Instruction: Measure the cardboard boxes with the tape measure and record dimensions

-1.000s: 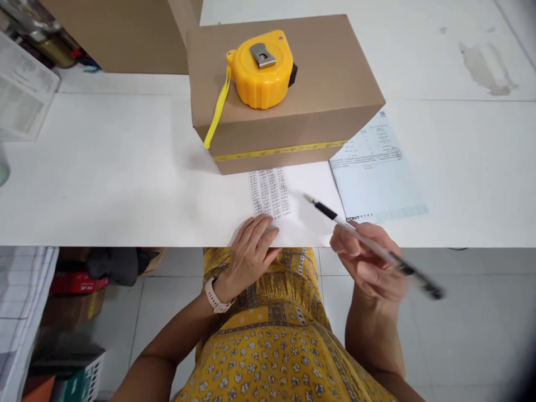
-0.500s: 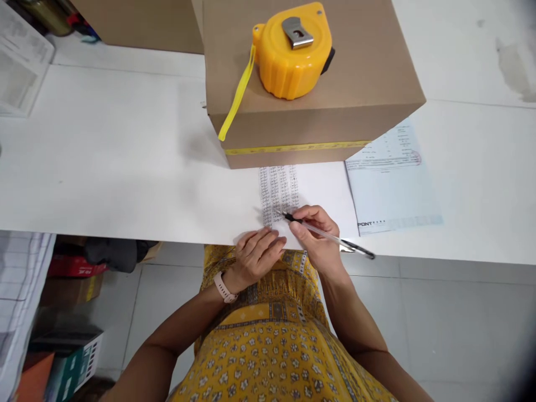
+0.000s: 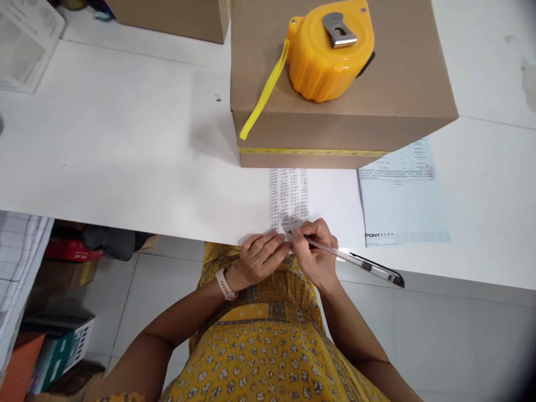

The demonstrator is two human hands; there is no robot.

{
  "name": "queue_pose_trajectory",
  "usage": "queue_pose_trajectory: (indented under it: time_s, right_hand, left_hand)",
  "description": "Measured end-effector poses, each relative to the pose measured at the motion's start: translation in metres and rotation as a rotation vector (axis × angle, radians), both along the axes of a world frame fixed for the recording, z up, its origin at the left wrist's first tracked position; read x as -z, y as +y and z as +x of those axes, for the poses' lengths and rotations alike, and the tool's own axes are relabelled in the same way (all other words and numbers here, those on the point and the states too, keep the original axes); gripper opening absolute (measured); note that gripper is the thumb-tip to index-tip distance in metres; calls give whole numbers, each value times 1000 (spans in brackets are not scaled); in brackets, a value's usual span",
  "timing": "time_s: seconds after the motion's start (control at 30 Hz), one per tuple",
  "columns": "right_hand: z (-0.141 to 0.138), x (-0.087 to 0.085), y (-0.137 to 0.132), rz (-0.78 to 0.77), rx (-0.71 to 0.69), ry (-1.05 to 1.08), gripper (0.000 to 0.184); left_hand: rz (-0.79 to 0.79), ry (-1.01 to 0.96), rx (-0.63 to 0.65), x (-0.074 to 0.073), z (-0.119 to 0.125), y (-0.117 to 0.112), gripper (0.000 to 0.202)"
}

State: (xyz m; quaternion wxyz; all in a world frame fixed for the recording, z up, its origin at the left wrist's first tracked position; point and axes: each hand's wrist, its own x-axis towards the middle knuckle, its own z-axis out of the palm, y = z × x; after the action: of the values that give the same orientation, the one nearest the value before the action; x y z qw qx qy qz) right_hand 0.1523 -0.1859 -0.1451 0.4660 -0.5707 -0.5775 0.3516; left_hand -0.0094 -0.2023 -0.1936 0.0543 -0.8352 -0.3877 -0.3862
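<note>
My right hand [image 3: 317, 251] grips a clear pen [image 3: 355, 259] with a black cap on its back end. The pen's tip touches or nearly touches a white sheet of paper [image 3: 333, 204] covered on its left part with columns of small handwriting. Flat at the sheet's lower edge rests my left hand [image 3: 262, 257], its fingers stretched out and a pale band on the wrist. A cardboard box [image 3: 335, 131] stands over the sheet's upper part and hides it. On the box sits a yellow tape measure [image 3: 330, 56] with a metal clip and a yellow strap.
A pale blue printed document [image 3: 404, 206] lies right of the sheet. Another cardboard box [image 3: 171, 17] stands at the back left, near a clear plastic container [image 3: 29, 44]. Below the white table [image 3: 125, 151], at left, are several boxes and a checked cloth [image 3: 20, 268].
The view has shifted, so the box and papers sit further right. My right hand has brought the pen tip lower on the sheet, closer to my left fingers, and the pen's angle has changed.
</note>
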Motion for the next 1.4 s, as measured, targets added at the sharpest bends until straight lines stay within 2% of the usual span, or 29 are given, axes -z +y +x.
queue_pose_trajectory:
  time_s: [0.17, 0.27, 0.33, 0.5, 0.73, 1.4]
  right_hand:
    - [6, -2, 4, -87, -61, 38, 11]
    - [6, -1, 6, -108, -58, 23, 15]
    - [4, 1, 5, -72, -39, 21, 13]
    - [-1, 5, 3, 43, -4, -16, 24]
    - [2, 8, 2, 50, -34, -124, 21]
    - [1, 8, 3, 111, -66, -191, 24]
  left_hand:
    - [7, -4, -8, 1, 0, 0, 26]
    - [18, 9, -16, 1, 0, 1, 29]
    - [27, 10, -21, 1, 0, 1, 25]
    - [17, -15, -4, -1, 0, 2, 16]
    - [34, 7, -23, -3, 0, 3, 13]
    - [36, -10, -14, -1, 1, 4, 11]
